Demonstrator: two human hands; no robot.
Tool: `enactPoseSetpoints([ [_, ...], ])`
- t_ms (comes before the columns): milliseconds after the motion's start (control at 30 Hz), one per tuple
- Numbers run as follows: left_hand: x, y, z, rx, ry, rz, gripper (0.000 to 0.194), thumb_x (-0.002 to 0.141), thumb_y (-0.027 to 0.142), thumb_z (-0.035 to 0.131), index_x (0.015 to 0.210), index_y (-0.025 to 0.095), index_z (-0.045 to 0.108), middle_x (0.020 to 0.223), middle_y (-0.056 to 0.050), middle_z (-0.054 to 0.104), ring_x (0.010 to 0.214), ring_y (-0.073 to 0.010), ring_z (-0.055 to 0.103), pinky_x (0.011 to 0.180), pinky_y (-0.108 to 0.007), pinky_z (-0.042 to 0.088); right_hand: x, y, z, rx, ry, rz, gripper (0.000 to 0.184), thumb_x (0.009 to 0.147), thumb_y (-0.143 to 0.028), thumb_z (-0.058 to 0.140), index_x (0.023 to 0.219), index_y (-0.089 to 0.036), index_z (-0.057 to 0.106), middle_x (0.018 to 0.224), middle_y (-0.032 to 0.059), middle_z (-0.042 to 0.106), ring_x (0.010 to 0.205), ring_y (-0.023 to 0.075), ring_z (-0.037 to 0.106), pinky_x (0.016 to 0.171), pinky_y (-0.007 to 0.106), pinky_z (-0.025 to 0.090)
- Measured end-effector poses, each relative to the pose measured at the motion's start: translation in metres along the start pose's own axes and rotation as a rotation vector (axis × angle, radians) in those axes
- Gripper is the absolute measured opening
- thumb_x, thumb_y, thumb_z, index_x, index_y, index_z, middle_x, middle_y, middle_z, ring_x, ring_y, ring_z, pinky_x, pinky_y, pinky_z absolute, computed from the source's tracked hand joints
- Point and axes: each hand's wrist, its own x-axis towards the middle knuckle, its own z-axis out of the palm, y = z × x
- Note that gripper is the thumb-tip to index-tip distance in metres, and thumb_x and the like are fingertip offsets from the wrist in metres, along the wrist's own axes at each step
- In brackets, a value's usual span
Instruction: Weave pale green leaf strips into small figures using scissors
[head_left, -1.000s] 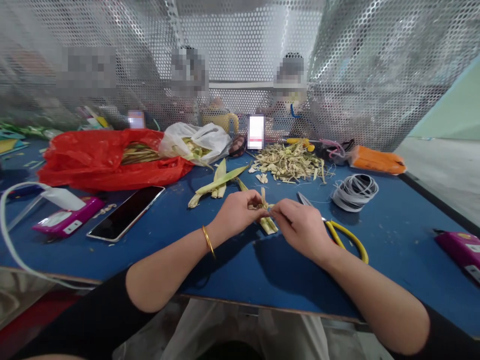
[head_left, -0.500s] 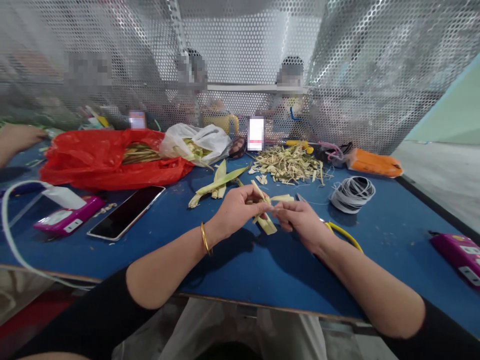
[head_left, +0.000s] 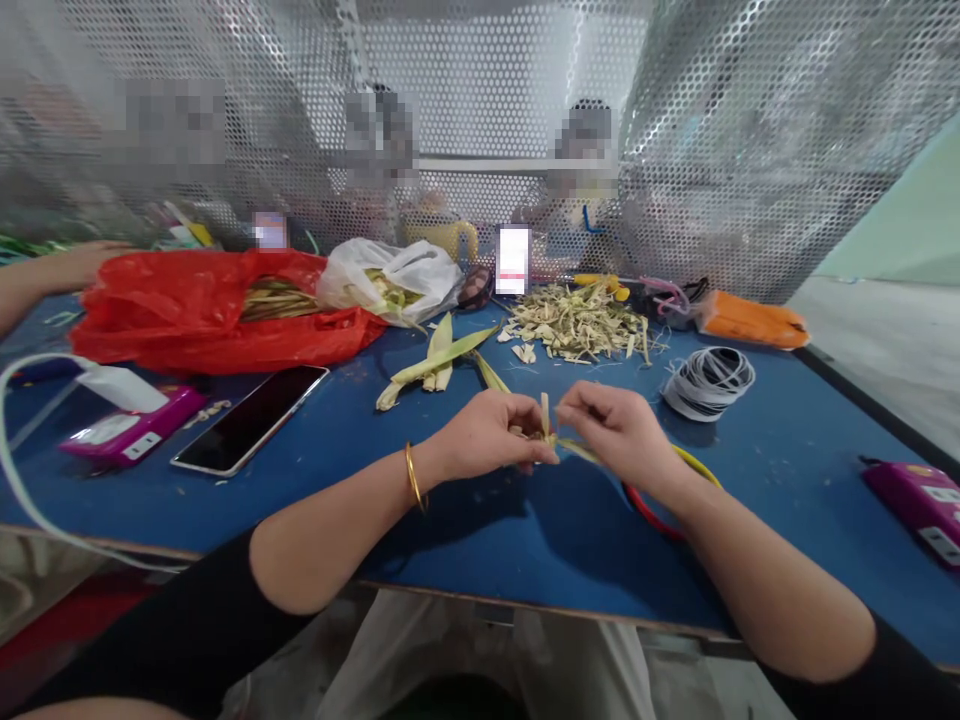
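Note:
My left hand (head_left: 487, 432), a gold bangle on its wrist, is closed around a small bundle of pale leaf strips (head_left: 546, 415). One strip stands up above the thumb and others stick out sideways. Just to the right, my right hand (head_left: 621, 428) is closed in a pinch beside the bundle. Whatever lies between its fingertips is too fine to make out. Under my right forearm show the yellow and red handles (head_left: 651, 512) of a tool, its head hidden. Longer pale green leaf pieces (head_left: 442, 365) lie on the table beyond my left hand.
A heap of leaf scraps (head_left: 581, 322) and a coil of thin white cord (head_left: 709, 385) lie beyond my hands. Leftward are a red bag (head_left: 180, 335), a white bag (head_left: 427, 280), a phone (head_left: 255, 420) and a purple power strip (head_left: 131, 430). Another person's arm (head_left: 52, 280) reaches in from far left.
My hands have drawn slightly apart, and my right hand has risen off the bundle. The bundle has turned, with one strip now upright. The other person's hand has moved right.

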Motion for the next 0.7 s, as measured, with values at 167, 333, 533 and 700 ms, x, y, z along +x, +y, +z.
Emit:
enactPoseSetpoints([
  [167, 0.000, 0.006, 0.002, -0.276, 0.030, -0.013, 0.026, 0.062, 0.023, 0.079, 0.078, 0.013, 0.062, 0.066, -0.001, 0.066, 0.053, -0.0108, 0.060, 0.054, -0.023, 0.047, 0.007, 0.007, 0.008, 0.601, -0.148, 0.371, 0.030, 0.070, -0.043, 0.067, 0.062, -0.016, 0.057, 0.049, -0.0054, 0.045, 0.046, 0.0075, 0.034, 0.047, 0.023, 0.024],
  [333, 0.006, -0.002, 0.003, -0.344, 0.257, 0.019, 0.026, 0.062, 0.026, 0.080, 0.077, 0.014, 0.062, 0.067, 0.001, 0.065, 0.053, -0.0091, 0.059, 0.054, -0.022, 0.046, 0.003, 0.005, 0.022, 0.908, -0.084, 0.518, 0.028, 0.062, -0.038, 0.074, 0.060, -0.016, 0.057, 0.045, -0.0091, 0.034, 0.041, 0.0054, 0.027, 0.044, 0.023, 0.020],
  [533, 0.011, -0.008, 0.004, -0.229, 0.422, -0.023, 0.029, 0.061, 0.030, 0.081, 0.075, 0.015, 0.061, 0.060, 0.002, 0.063, 0.053, -0.0113, 0.060, 0.054, -0.022, 0.045, 0.000, 0.001, 0.027, 0.573, 0.036, 0.421, 0.028, 0.075, -0.042, 0.061, 0.062, -0.018, 0.054, 0.048, -0.0054, 0.042, 0.044, 0.0092, 0.036, 0.047, 0.024, 0.026],
  [700, 0.009, -0.008, 0.000, 0.051, 0.409, -0.039, 0.023, 0.064, 0.029, 0.079, 0.071, 0.016, 0.062, 0.052, 0.005, 0.058, 0.047, -0.0104, 0.056, 0.049, -0.021, 0.040, -0.003, 0.001, 0.018, -0.171, 0.111, -0.018, 0.026, 0.087, -0.030, 0.049, 0.064, -0.019, 0.052, 0.060, -0.0007, 0.051, 0.057, 0.0121, 0.044, 0.056, 0.025, 0.029],
])
